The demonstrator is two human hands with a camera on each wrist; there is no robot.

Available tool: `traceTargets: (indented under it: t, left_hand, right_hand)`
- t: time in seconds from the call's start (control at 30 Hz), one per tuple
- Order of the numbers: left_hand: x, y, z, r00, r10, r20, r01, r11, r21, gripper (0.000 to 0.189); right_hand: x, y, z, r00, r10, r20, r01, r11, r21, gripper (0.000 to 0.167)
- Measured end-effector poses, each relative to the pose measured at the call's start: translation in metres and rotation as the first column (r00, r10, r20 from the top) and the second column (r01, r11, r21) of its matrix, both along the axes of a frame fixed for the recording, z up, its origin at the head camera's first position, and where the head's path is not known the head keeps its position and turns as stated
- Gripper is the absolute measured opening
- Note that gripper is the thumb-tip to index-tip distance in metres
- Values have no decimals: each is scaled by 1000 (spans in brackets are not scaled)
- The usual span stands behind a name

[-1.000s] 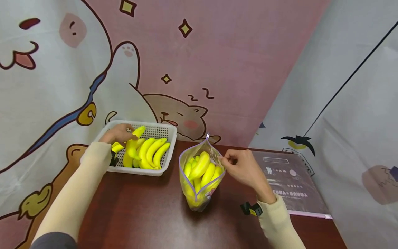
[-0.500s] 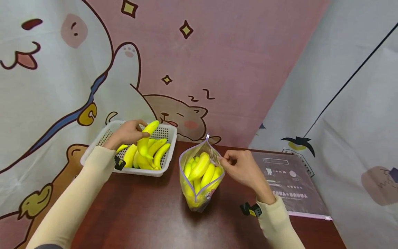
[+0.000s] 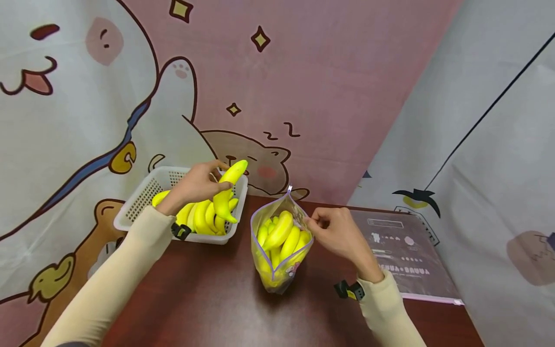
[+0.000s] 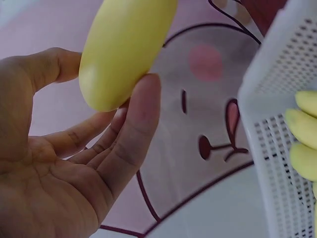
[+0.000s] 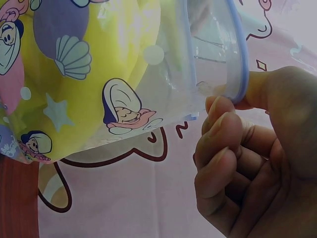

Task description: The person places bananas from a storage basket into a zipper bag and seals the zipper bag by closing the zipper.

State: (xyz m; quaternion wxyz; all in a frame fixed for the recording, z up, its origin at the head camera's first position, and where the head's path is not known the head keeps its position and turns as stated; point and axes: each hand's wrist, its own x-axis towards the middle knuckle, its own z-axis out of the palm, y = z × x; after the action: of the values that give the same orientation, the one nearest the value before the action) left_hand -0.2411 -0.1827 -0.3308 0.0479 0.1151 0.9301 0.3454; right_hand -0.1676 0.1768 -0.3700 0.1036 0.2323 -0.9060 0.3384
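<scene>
In the head view my left hand (image 3: 197, 183) pinches a banana (image 3: 227, 193) between thumb and fingers, over the right part of a white basket (image 3: 125, 219). The left wrist view shows the banana's rounded end (image 4: 124, 54) held at the fingertips. Several more bananas (image 3: 201, 217) lie in the basket. A clear zip bag (image 3: 265, 274) with a purple edge stands unzipped on the table, filled with several bananas (image 3: 279, 231). My right hand (image 3: 336, 231) pinches the right side of its rim; the right wrist view shows thumb and forefinger on the bag's edge (image 5: 242, 59).
A flat, dark see-through bag (image 3: 403, 255) with a pink zip strip lies at the right of the brown table (image 3: 208, 294). A printed cartoon cloth (image 3: 329, 96) hangs behind the table and along its sides.
My left hand has lifted the banana up from among the others and carried it right, toward the zip bag. The right hand and the bag stay where they were.
</scene>
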Motion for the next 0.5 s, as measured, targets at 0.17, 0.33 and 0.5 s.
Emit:
traceTargets:
  t: [0.17, 0.33, 0.5]
  left_hand:
    - [8, 12, 7, 998, -17, -56, 18, 1000, 15, 50]
    - [19, 25, 16, 992, -48, -119, 55, 997, 51, 47]
    - [29, 42, 26, 976, -88, -200, 101, 993, 55, 49]
  right_hand:
    - [0, 1, 0, 1000, -3, -1, 3, 1000, 0, 31]
    - [1, 1, -1, 1000, -4, 0, 4, 1000, -4, 31]
    - [0, 2, -1, 1000, 0, -8, 0, 1000, -11, 31]
